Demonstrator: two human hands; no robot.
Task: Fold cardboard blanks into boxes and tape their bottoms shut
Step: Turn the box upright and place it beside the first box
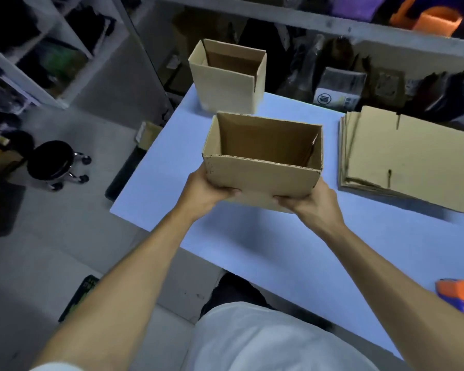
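An open-topped cardboard box (263, 167) hangs above the pale blue table (252, 236), held between both hands. My left hand (204, 190) grips its lower left corner, thumb on the near wall. My right hand (312, 200) grips the lower right corner the same way. The box's bottom is hidden. A second folded box (225, 84) stands upright at the table's far left corner, top flaps up. A stack of flat cardboard blanks (407, 159) lies on the table's right side. An orange and blue tape dispenser (461, 295) lies at the right edge of view.
White shelving (51, 62) with dark goods stands on the left and along the back. A black wheeled stool (51, 163) is on the floor left of the table. Bagged items (340, 87) fill the shelf behind the table.
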